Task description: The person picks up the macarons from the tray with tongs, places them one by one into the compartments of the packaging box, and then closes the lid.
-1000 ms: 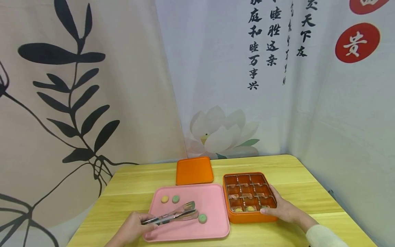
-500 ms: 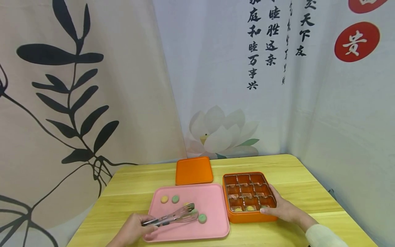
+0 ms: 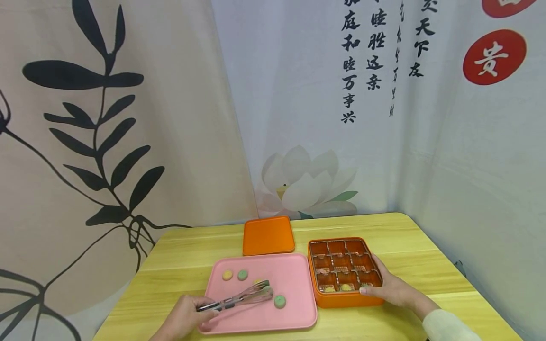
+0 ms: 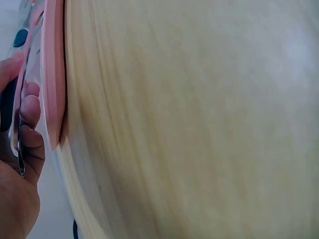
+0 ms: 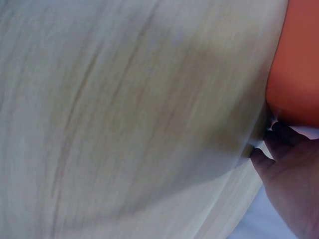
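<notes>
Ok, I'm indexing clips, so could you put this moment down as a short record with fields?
Left grip: holds tongs over pink tray
Tongs' hold: cannot tell whether they pinch a piece
On tray: yellow pieces and green pieces
Right grip: against orange box, right side
Box insides: nine compartments; yellow contents front left and front middle, front right unclear
Orange lid: flat on table, behind tray

The curtain [image 3: 294, 104] reads "庭和睦万事兴", "睦胜远亲", "天下友", "贵".
</notes>
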### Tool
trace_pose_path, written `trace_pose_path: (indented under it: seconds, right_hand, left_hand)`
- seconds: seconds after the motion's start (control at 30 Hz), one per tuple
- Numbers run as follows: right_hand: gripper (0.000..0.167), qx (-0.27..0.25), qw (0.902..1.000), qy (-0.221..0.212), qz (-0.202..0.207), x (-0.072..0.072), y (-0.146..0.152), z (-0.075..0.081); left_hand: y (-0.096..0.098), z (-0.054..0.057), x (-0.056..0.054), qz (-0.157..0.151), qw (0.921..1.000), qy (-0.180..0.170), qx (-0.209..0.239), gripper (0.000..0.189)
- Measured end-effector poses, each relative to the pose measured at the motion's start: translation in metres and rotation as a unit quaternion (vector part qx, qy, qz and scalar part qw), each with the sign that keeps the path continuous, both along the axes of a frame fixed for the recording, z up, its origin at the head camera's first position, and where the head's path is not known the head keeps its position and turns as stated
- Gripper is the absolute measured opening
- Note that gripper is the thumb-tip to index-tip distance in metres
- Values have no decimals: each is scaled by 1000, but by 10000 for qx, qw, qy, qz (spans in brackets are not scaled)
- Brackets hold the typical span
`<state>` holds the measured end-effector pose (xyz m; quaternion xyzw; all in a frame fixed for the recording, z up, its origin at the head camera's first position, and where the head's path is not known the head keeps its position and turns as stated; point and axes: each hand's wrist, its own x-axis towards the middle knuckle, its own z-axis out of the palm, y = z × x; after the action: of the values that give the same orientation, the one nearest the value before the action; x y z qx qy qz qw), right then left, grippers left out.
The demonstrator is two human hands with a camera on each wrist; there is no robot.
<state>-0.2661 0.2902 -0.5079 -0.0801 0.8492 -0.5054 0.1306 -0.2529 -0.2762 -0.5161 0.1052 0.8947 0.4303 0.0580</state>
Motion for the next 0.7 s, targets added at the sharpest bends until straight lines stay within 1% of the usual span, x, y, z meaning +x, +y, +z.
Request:
trace_pose_path:
  seconds: [0.33,0.5,0.63,0.7]
  right_hand:
    - [112,9,10000,-8,4,0,0,0]
    - [112,-22,10000,-23,-7,0,-1,0]
    - [112,-43,10000,-22,-4,0,-1,-1]
    - [112,-45,10000,-11,2,0,0,-1]
  left_hand:
    - [2,1,0,-16,9999,151,30,16]
    - [1,0,0,22,10000,81,33,18]
    - [0,1,1,140,9999,-21,-10,22]
    - [-1,1,2,198,9998,-16,-48,24]
